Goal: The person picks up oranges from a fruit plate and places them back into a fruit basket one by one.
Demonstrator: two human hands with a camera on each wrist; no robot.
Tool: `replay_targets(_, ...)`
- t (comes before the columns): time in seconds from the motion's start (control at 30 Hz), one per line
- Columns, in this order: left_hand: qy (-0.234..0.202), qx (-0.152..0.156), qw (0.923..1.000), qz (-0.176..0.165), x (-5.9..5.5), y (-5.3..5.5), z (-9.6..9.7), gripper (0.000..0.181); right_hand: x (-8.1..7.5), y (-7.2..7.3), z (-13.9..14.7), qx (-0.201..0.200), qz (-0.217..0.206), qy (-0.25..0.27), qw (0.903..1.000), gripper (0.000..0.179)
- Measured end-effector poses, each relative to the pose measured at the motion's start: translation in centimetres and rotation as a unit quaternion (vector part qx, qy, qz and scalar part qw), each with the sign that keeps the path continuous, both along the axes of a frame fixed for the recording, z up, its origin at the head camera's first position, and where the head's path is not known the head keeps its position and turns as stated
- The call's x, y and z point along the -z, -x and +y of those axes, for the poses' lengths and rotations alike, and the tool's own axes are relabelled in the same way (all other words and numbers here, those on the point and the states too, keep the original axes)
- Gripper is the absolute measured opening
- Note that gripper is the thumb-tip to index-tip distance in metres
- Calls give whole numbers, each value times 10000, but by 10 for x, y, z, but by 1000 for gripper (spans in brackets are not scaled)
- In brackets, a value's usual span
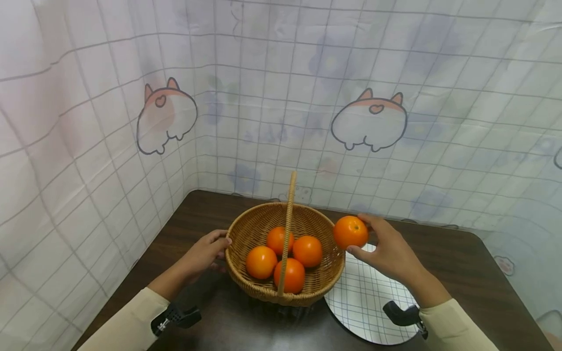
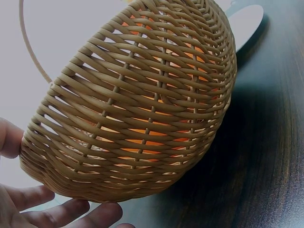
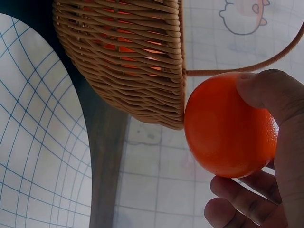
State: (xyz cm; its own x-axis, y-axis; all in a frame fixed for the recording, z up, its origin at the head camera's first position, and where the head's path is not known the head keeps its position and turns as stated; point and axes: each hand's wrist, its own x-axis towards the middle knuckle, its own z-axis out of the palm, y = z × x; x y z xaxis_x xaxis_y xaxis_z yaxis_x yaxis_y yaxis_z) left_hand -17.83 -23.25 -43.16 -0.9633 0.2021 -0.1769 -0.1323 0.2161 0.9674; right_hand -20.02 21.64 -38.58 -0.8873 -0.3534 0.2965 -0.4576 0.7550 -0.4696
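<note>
A woven wicker basket (image 1: pixel 249 233) with a tall arched handle (image 1: pixel 289 214) stands on the table, several oranges (image 1: pixel 307 251) lying inside it. My left hand (image 1: pixel 206 253) holds the basket's left side, thumb at the rim and fingers under the outer wall, as the left wrist view shows. In my right hand (image 1: pixel 392 251) an orange (image 1: pixel 350 232) is pinched between thumb and fingers, raised at the basket's right rim. Seen from the right wrist, this orange (image 3: pixel 228 126) sits right beside the rim, overlapping the end of the handle.
A round white plate (image 1: pixel 369 297) with a blue grid pattern lies right of the basket, partly under my right forearm in the head view. The dark wooden table (image 1: pixel 210 312) ends at a grid-patterned curtain (image 1: pixel 272 97) behind and to the left.
</note>
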Motion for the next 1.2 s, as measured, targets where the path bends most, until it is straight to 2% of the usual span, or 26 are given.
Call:
replay_targets(0.2,67,-170,9998,-87,3,-3,-8,57,2,3,-9,-112,-45,43,9999,83)
replay_targets(0.67,121,-160,9998,-54,2,-14,-18,60,-3,2,-27,-371,-26,-4,9993,82)
replay_targets(1.2,53,112,9999,-12,0,2,6,61,-8,-12,-13,-196,-139,-88,9997,82)
